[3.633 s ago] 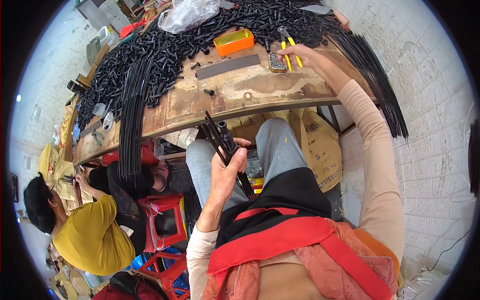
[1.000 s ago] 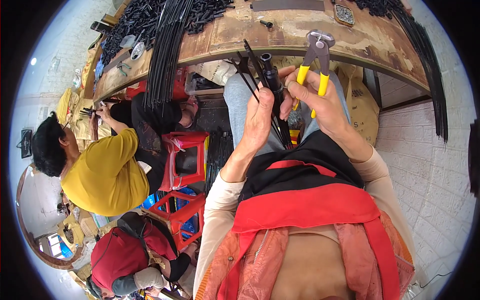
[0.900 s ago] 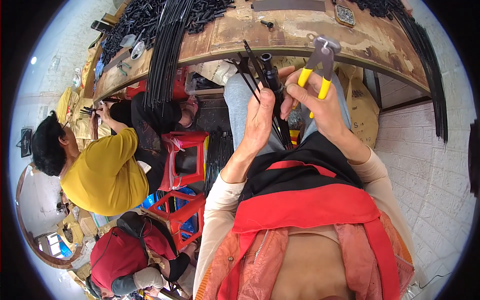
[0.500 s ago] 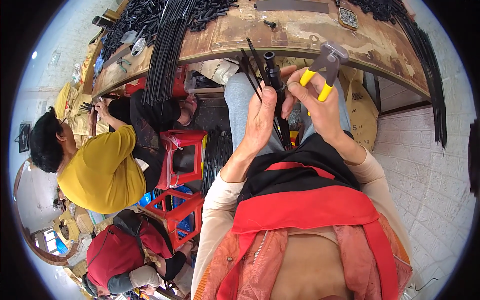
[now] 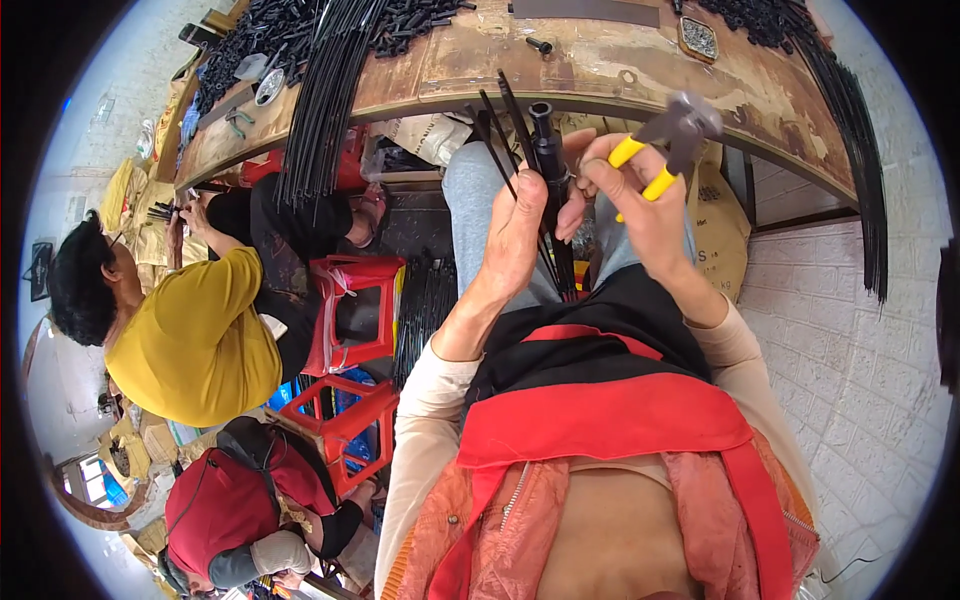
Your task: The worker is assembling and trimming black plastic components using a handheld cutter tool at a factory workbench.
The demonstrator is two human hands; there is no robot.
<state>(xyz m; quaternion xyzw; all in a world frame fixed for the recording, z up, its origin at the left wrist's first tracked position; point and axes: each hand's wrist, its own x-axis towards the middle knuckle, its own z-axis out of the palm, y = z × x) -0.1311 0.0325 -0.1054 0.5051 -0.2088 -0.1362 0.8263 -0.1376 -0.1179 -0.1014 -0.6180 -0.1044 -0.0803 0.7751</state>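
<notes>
My left hand [image 5: 517, 225] is closed around a bundle of thin black rods [image 5: 510, 105] and a thicker black tube [image 5: 544, 135] with a flared, open top end. The rods stand nearly upright above my lap, their upper ends fanning out to the left. My right hand [image 5: 645, 190] grips end-cutting pincers [image 5: 683, 128] with yellow handles and a dark metal head, which points up and away. Its thumb and forefinger are pressed together beside the tube, and whether they pinch something small cannot be made out.
The worktable [image 5: 580, 70] spans the far side, with a bundle of long black rods [image 5: 330, 110] overhanging its edge. Piles of short black parts [image 5: 260, 50], a tin of small metal pieces [image 5: 697, 38] and one black fitting [image 5: 540, 45] lie on it. Red stools [image 5: 350, 310] and two people [image 5: 200, 340] are at left.
My right hand has shifted slightly right with the pincers, whose head has tilted a little further right. My left hand still holds the rods and tube, nearly in place.
</notes>
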